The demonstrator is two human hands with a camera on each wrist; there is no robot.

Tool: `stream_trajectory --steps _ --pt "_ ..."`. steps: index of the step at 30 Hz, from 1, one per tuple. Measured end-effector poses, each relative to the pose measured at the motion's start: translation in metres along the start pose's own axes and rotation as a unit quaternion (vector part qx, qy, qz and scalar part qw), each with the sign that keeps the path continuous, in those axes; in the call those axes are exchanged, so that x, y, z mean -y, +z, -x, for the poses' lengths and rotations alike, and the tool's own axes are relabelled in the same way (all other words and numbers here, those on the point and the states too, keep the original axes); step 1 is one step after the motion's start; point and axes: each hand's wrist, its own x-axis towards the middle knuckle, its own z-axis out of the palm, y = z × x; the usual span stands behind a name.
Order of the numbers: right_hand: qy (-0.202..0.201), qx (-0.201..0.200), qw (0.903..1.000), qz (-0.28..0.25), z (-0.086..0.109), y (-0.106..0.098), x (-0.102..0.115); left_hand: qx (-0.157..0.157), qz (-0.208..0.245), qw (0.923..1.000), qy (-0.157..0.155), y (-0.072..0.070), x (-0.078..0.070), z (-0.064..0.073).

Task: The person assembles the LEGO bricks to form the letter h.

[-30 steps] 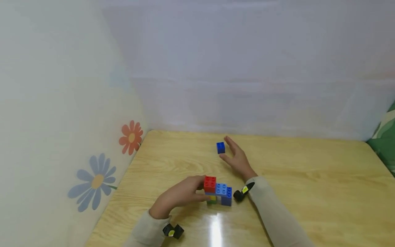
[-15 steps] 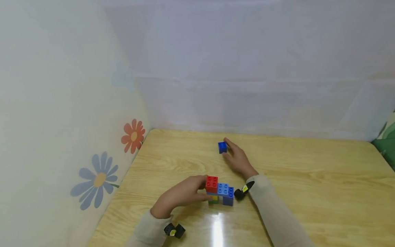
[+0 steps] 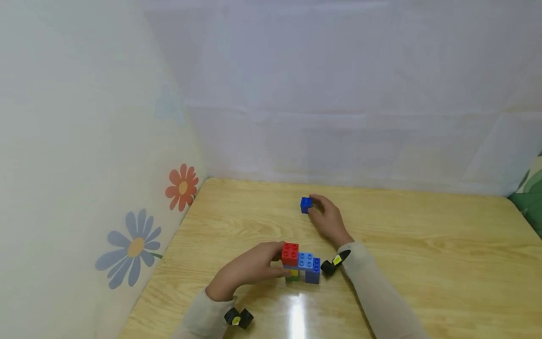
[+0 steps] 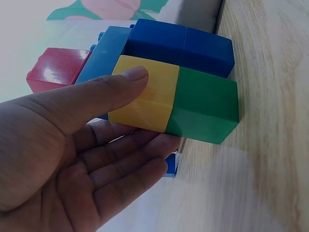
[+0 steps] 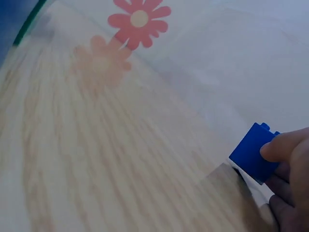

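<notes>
My left hand [image 3: 253, 263] holds a small structure of toy building bricks by its left end. In the left wrist view the thumb lies on a yellow brick [image 4: 145, 94], stacked against a green brick [image 4: 205, 106], with fingers behind. A light blue brick [image 3: 306, 260] bridges across the top to a dark blue column [image 3: 313, 277]. On the left end sits a red brick [image 3: 290, 254]. Farther back, my right hand [image 3: 328, 220] pinches a loose blue brick [image 5: 253, 152] between thumb and fingers; its studs point up.
The wooden table [image 3: 402, 254] spreads right of both arms. A white wall with flower stickers [image 3: 135, 247] borders it at left, and a pale sheet [image 3: 338, 117] hangs along the back edge. Each wrist wears a black camera [image 3: 238, 318].
My right hand's thumb and fingers have closed in on the loose blue brick, which now sits slightly nearer. The left hand and the structure stay in place.
</notes>
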Motion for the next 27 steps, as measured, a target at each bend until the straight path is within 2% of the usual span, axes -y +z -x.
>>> stream_trajectory --steps 4,9,14,17,22,27 --pt "0.02 -0.016 0.9994 -0.021 0.006 -0.005 0.001 -0.003 -0.007 0.9999 0.007 0.001 0.0 -0.001" --pt "0.058 -0.007 0.9951 -0.079 0.021 -0.008 0.007 -0.003 -0.005 1.0 0.004 0.001 0.001 -0.001" --pt "0.065 -0.002 0.989 -0.133 0.041 -0.011 0.017 -0.009 -0.004 0.9999 0.013 0.001 0.001 0.0" --pt "0.047 -0.006 0.9873 -0.151 0.052 -0.014 0.024 -0.012 -0.003 0.9998 0.018 0.001 0.001 -0.001" --pt "-0.005 -0.018 0.9849 -0.172 0.063 -0.021 0.036 -0.014 -0.002 0.9998 0.011 0.001 0.001 -0.002" --pt "-0.063 -0.027 0.9756 -0.208 0.072 -0.026 0.059 -0.011 0.006 0.9998 0.016 0.002 0.0 -0.003"
